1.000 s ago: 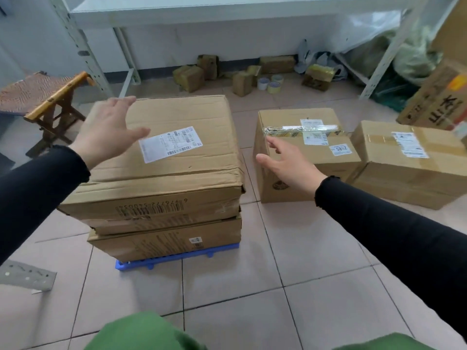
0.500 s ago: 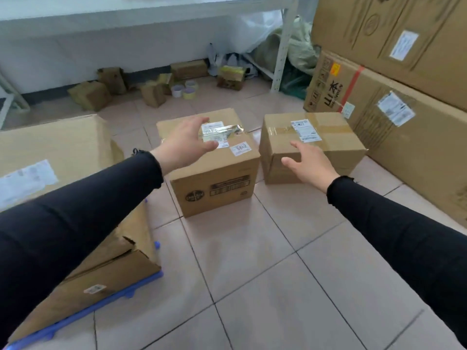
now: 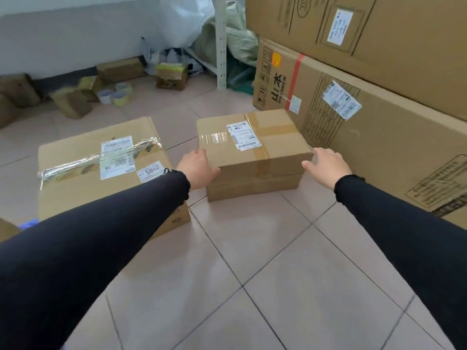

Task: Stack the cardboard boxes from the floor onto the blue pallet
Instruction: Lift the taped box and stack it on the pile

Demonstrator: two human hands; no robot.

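Observation:
A small taped cardboard box (image 3: 252,157) with a white label sits on the tiled floor in the middle. My left hand (image 3: 197,168) rests against its left front corner with the thumb on the front face. My right hand (image 3: 326,166) hovers at its right front corner, fingers apart, and I cannot tell if it touches. A bigger box (image 3: 101,178) with shiny tape and a "5842" sticker stands to the left, partly hidden by my left sleeve. Only a sliver of the blue pallet (image 3: 27,223) shows at the left edge.
Two very large cartons (image 3: 379,117) are stacked at the right, close to the small box. Small boxes (image 3: 70,102), tape rolls (image 3: 115,93) and plastic bags (image 3: 177,29) lie along the far wall by a white shelf post (image 3: 221,46). Bare tiled floor (image 3: 252,274) lies in front.
My view has swung right, away from the pallet stack. Both hands have moved from above the "5842" box to the two sides of the small taped box.

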